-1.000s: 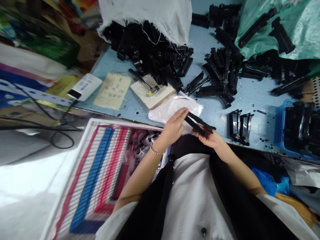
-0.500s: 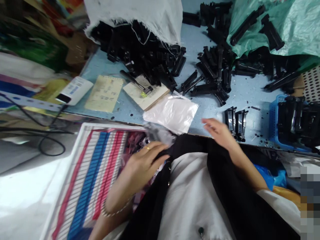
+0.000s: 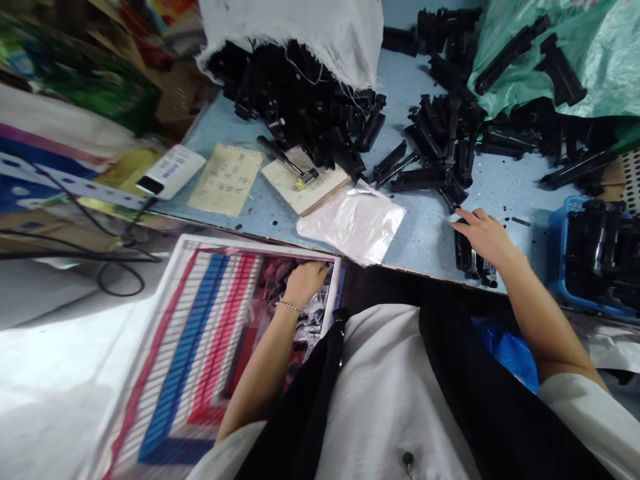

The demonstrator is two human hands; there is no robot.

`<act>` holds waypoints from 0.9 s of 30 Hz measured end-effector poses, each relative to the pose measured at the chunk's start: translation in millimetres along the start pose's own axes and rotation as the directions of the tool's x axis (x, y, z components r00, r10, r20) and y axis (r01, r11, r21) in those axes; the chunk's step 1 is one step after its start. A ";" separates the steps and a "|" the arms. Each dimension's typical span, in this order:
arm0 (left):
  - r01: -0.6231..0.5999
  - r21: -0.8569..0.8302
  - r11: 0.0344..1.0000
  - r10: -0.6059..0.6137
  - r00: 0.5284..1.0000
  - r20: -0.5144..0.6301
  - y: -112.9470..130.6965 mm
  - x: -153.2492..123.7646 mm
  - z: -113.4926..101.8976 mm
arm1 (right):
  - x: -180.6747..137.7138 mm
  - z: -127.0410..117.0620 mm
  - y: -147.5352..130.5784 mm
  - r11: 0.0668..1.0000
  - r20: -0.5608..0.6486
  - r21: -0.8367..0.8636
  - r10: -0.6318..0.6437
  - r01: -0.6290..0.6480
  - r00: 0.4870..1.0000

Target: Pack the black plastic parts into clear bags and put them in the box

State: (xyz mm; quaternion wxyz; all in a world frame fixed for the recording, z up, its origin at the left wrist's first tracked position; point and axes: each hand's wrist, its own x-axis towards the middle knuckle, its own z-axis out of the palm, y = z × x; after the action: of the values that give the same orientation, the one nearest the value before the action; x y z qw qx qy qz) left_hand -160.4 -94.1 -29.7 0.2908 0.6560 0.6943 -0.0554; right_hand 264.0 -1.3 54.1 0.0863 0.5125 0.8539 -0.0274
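My left hand (image 3: 305, 280) reaches down into a red, white and blue striped woven bag (image 3: 200, 320) beside my lap. Its fingers curl out of sight among crinkled clear wrappers inside. My right hand (image 3: 483, 233) lies with fingers stretched flat over a small group of upright black plastic parts (image 3: 463, 252) near the front edge of the blue table (image 3: 425, 227). A stack of clear plastic bags (image 3: 355, 223) lies on the table between my two hands.
Heaps of black plastic parts (image 3: 310, 113) spill from a white sack (image 3: 300, 27) and a green sack (image 3: 575, 53). A blue basket (image 3: 560, 267) of parts stands at the right. A wooden block (image 3: 320, 190), a small tool (image 3: 287, 160), a note sheet (image 3: 225, 180) and a white device (image 3: 173, 171) lie at the left.
Both hands held a black part over the clear bags. Then my left hand swung down into the striped bag, and my right hand moved right onto the upright parts.
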 end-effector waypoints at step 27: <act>-0.550 -0.210 0.808 0.375 0.756 -0.536 103.2 48.3 -48.0 | 47.0 16.8 -138.0 -0.540 0.145 0.841 0.249 0.013 0.958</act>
State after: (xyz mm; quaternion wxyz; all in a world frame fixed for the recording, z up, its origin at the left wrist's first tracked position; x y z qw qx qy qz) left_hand -77.5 -15.9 18.4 0.2314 0.7388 0.5539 0.3064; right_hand 122.9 -27.9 23.6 -0.4654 0.4261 0.3232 -0.7053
